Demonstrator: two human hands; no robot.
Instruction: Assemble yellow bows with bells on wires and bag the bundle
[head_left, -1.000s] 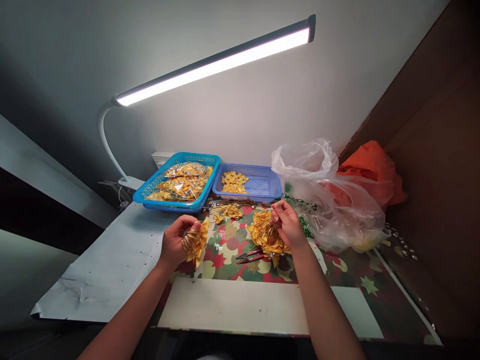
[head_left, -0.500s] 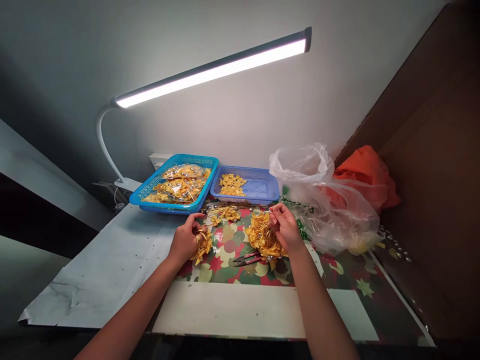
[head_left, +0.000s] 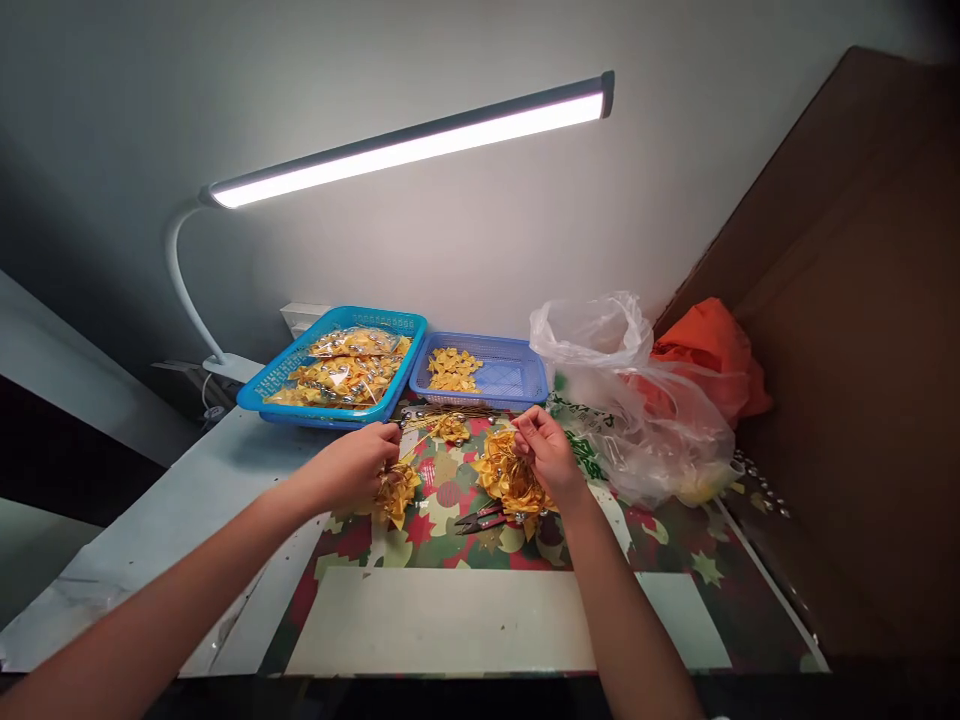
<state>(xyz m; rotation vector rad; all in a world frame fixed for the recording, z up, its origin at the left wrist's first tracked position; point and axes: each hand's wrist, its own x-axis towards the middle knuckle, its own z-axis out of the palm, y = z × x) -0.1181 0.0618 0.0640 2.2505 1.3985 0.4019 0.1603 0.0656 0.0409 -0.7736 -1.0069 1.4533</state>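
Note:
My left hand (head_left: 361,464) is closed, fingertips together, just above a small heap of yellow flowers (head_left: 399,494) with gold wires. What it pinches, if anything, is hidden. My right hand (head_left: 553,458) pinches thumb against forefinger at the upper edge of a bigger yellow flower bunch (head_left: 501,468). A small pale bit shows at those fingertips, too small to name. Dark-bladed snips (head_left: 481,519) with reddish handles lie against the bunch. Between the hands and farther back rests another yellow flower (head_left: 450,429), near a row of thin gold wires (head_left: 472,411).
A turquoise basket (head_left: 253,396) holds bagged yellow flowers. Beside it, a blue basket (head_left: 517,378) has loose yellow pieces. Clear plastic bags (head_left: 637,450) and an orange bag (head_left: 712,350) stand right. A lit lamp (head_left: 412,145) hangs over the patterned tabletop (head_left: 450,550).
My left hand has shifted left and turned, its forearm now lying flatter across the table. My right hand keeps its pinch beside the bunch. The whole view has swung slightly.

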